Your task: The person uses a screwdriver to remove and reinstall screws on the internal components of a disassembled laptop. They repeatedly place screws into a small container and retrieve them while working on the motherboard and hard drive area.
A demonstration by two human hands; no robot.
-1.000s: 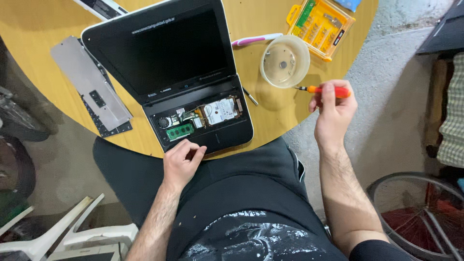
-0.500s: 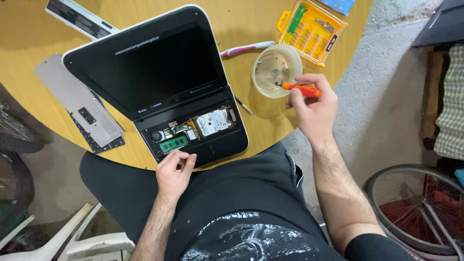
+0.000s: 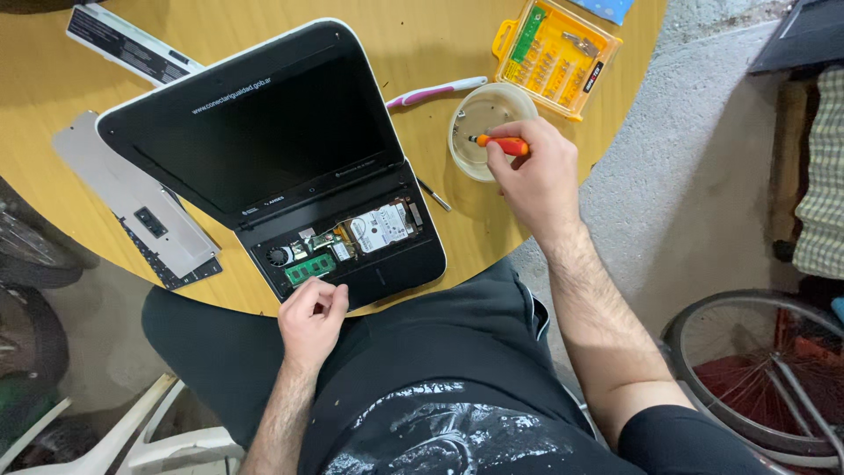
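- Orange-handled screwdriver (image 3: pixel 503 144): the right hand (image 3: pixel 536 180) is gripping it tightly, its tip pointing into the round plastic dish (image 3: pixel 479 113).
- The left hand (image 3: pixel 312 318) is resting loosely curled on the opened laptop's (image 3: pixel 264 149) front edge, holding nothing.
- A yellow bit case (image 3: pixel 554 54) is lying just beyond the dish.

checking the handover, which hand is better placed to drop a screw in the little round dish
Right. The right hand holds the orange screwdriver with its tip over the round dish. The left hand rests on the opened laptop's front edge, away from the dish.
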